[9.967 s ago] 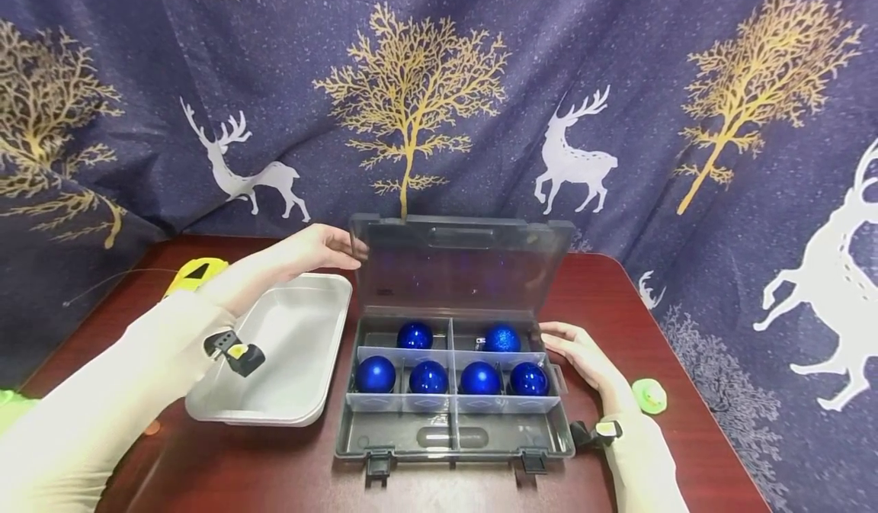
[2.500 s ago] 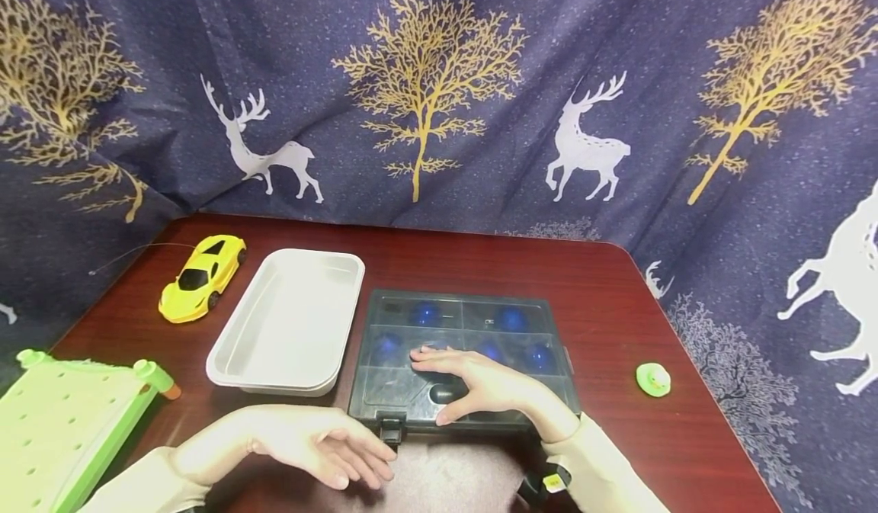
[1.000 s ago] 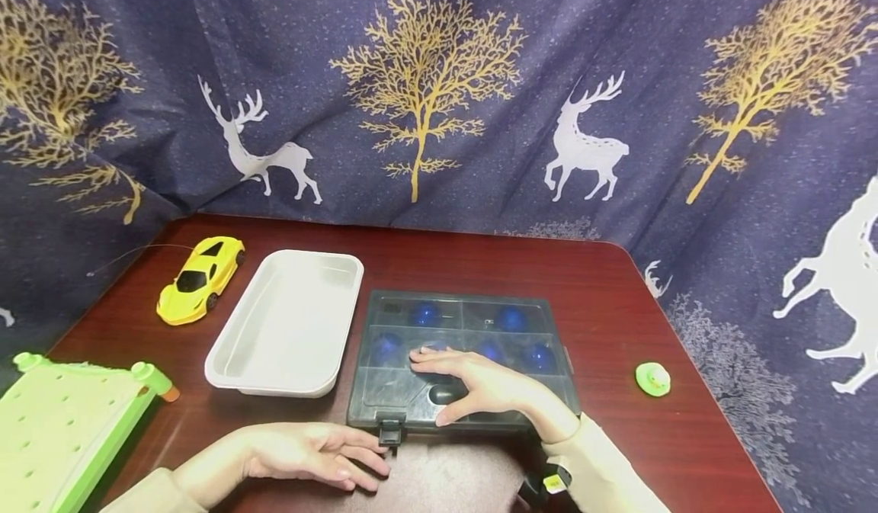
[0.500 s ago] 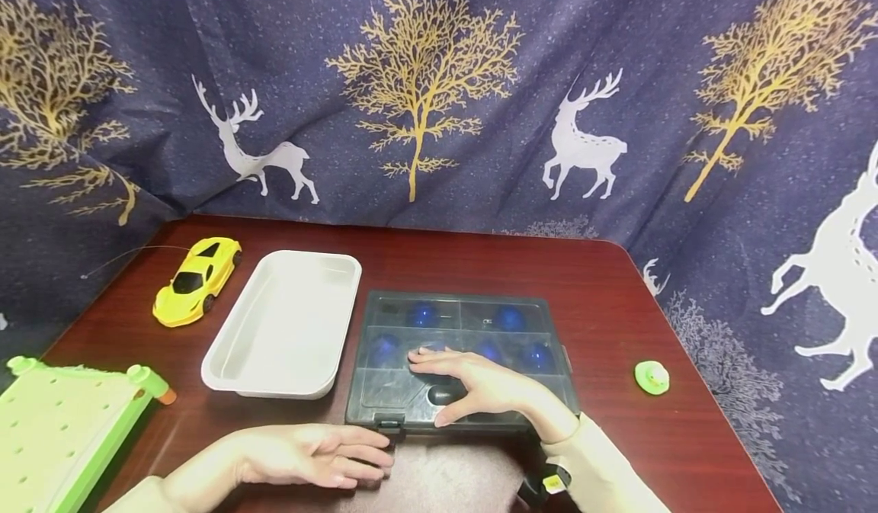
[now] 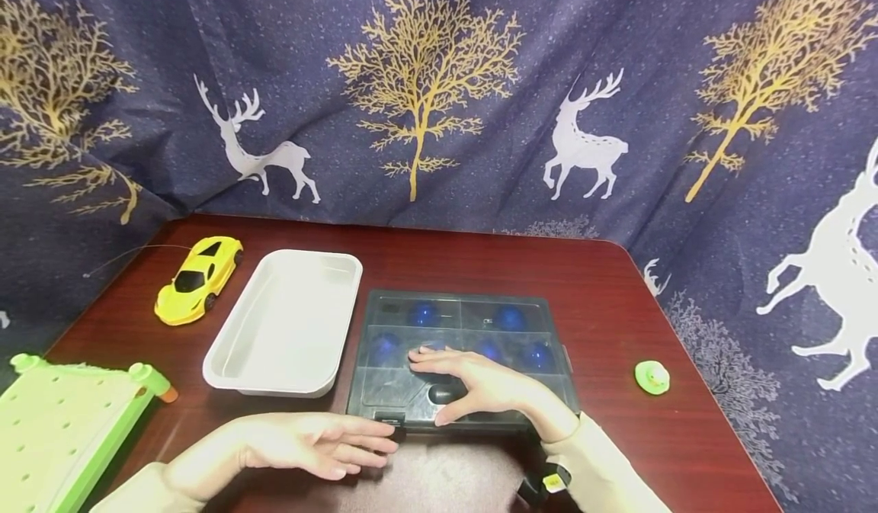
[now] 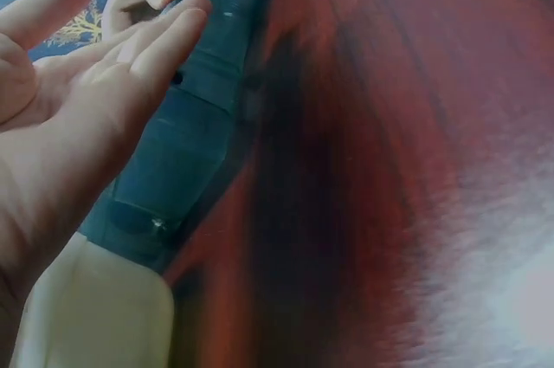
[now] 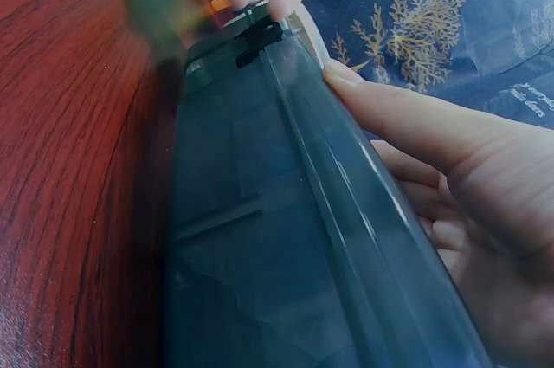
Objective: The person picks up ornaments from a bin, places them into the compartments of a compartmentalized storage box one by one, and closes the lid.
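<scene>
A smoky see-through plastic case (image 5: 384, 386) lies with its lid down, and several blue balls (image 5: 511, 318) show through it. My right hand (image 5: 483, 383) rests on the front middle of the lid, fingers spread, with the thumb near the front edge. In the right wrist view this thumb lies along the lid's edge. My left hand (image 5: 315, 444) is at the case's front left corner, fingers straight and fingertips right by the black latch (image 5: 389, 420). Nothing is in its palm. The right latch is hidden behind my right forearm.
Left of the case stands a white tray (image 5: 350, 292). Beyond it is a yellow toy car (image 5: 199, 280). A green pegged board (image 5: 65, 421) occupies the near left corner, and a small green toy (image 5: 652, 377) sits at the right. A patterned cloth (image 5: 480, 155) hangs behind the table.
The lid, upright at first, has come down over the balls. My left hand moved from it to the front left latch, which has swung up against the case; my right hand came onto the lid.
</scene>
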`<state>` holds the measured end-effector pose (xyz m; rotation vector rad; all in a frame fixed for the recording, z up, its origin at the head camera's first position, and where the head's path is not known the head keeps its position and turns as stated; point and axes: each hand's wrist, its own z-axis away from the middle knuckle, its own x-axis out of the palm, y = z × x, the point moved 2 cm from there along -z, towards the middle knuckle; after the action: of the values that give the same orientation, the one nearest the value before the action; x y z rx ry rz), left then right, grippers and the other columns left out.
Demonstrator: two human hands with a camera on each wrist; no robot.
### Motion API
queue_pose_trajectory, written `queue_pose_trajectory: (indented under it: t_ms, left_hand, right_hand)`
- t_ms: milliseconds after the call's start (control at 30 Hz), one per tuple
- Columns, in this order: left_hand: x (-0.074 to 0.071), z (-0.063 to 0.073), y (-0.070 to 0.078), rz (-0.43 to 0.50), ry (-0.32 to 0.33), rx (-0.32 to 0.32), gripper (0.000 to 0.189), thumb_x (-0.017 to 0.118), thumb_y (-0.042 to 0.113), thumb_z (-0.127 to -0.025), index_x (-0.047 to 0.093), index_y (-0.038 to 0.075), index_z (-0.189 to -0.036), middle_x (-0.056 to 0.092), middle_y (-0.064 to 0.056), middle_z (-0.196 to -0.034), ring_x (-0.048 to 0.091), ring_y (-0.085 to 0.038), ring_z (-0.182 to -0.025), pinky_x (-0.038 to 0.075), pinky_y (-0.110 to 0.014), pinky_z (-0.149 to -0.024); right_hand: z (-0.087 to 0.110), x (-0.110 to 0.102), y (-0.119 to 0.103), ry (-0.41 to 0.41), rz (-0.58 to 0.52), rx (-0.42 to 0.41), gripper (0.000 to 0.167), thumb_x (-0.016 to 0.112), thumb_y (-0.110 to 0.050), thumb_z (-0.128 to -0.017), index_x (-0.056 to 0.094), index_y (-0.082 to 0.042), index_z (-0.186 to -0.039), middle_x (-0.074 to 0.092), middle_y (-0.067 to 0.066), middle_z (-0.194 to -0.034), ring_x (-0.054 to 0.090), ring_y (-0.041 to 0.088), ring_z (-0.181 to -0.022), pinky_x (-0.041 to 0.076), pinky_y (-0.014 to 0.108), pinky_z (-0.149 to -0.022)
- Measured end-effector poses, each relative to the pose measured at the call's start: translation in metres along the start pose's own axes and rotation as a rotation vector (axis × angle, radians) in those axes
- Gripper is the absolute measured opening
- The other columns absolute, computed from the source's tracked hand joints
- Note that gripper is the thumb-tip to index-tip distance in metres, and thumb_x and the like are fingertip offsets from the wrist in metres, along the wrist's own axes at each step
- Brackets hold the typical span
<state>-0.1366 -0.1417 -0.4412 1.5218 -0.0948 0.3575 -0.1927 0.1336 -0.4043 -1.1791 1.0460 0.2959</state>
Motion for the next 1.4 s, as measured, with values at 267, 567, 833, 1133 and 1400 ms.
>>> queue_pose_trajectory:
  t_ms: [267,567,833,1133,1400]
  left_hand:
    - [-0.005,-0.007,0.035,-0.280,0.229,0.171,0.048,0.058,0.003,-0.096,0.043,-0.010,-0.139,0.051,-0.033,-0.136,0.057,-0.022,-0.127,0.046,-0.033,-0.106]
    - [-0.003,-0.027,0.034,-0.976,0.654,0.325,0.050,0.085,0.015,-0.074,0.069,0.008,-0.121,0.070,-0.009,-0.120,0.069,-0.011,-0.104,0.056,-0.028,-0.087]
    - [-0.005,-0.038,0.021,-1.240,0.747,0.127,0.048,0.087,0.028,-0.071,0.074,0.013,-0.114,0.068,-0.005,-0.126,0.065,-0.023,-0.117,0.054,-0.044,-0.094]
    - [-0.004,-0.042,0.020,-1.414,0.746,0.092,0.041,0.086,0.025,-0.072,0.076,0.011,-0.109,0.070,-0.006,-0.121,0.067,-0.022,-0.112,0.057,-0.040,-0.089]
    - [-0.005,-0.044,0.019,-1.463,0.759,0.138,0.035,0.085,0.027,-0.072,0.078,0.013,-0.104,0.072,-0.002,-0.114,0.069,-0.019,-0.108,0.057,-0.038,-0.089]
  right_hand:
    - [0.000,-0.001,-0.001,0.011,0.016,-0.025,0.071,0.078,-0.031,-0.081,0.050,-0.005,-0.141,0.044,0.010,-0.152,0.036,0.028,-0.144,0.030,0.041,-0.118]
    - [0.000,-0.001,-0.001,0.006,0.006,-0.015,0.070,0.078,-0.031,-0.081,0.051,-0.005,-0.141,0.044,0.009,-0.152,0.036,0.027,-0.144,0.031,0.043,-0.117]
    - [0.000,-0.001,-0.003,-0.006,-0.003,-0.011,0.070,0.077,-0.030,-0.082,0.050,-0.005,-0.142,0.043,0.009,-0.153,0.035,0.027,-0.144,0.031,0.044,-0.117]
    - [0.000,0.000,-0.002,0.003,0.019,-0.013,0.071,0.078,-0.031,-0.081,0.050,-0.006,-0.142,0.043,0.009,-0.153,0.036,0.026,-0.144,0.030,0.043,-0.118]
    - [0.000,0.000,-0.002,0.010,0.018,-0.008,0.071,0.078,-0.030,-0.080,0.051,-0.006,-0.141,0.044,0.009,-0.152,0.037,0.026,-0.144,0.031,0.042,-0.117]
